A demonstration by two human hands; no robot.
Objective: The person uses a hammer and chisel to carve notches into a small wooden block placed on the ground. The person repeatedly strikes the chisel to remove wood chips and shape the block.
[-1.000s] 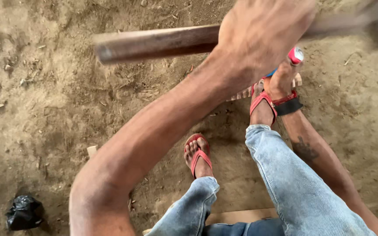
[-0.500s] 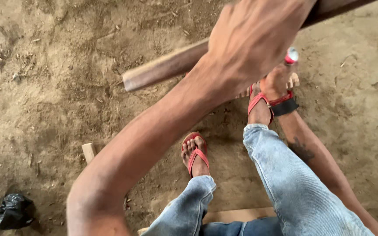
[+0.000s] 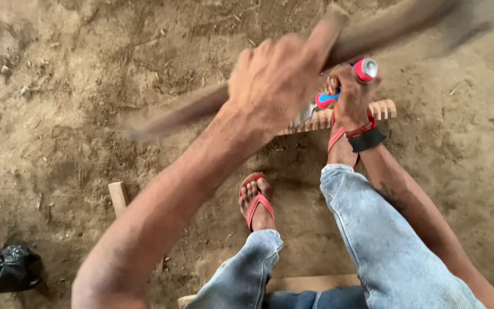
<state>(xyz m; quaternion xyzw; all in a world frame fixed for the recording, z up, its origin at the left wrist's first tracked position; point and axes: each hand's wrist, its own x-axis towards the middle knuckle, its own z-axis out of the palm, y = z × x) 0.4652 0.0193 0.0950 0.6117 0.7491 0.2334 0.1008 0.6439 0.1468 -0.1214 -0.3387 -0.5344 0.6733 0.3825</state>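
Clearly the carving is mid-way, judged from how the notched wooden strip (image 3: 338, 116) lies on the dirt floor (image 3: 75, 86): a row of rounded teeth already shows along the part right of the chisel, near the strip's far end, while the stretch to the left, largely hidden behind the forearm, cannot be read for cuts. The left hand (image 3: 273, 83) is wrapped tight round the wooden handle of a hammer (image 3: 373, 37), its grip pressed together on the shaft; the handle is blurred with motion and the head is lost in the blur at the upper right. The right hand (image 3: 353, 94) has its grip clamped round a chisel (image 3: 338, 91) with a red and blue handle, the red butt end up and the steel blade angled down onto the strip. That wrist wears a black band and a red cord. A foot in a red sandal (image 3: 257, 200) rests on the floor just below the strip; the other foot seems to sit on or against the strip, but the hand covers it. A small wood offcut (image 3: 118, 197) and a crumpled black bag (image 3: 14, 269) lie well apart to the left. More teeth probably remain to be cut.
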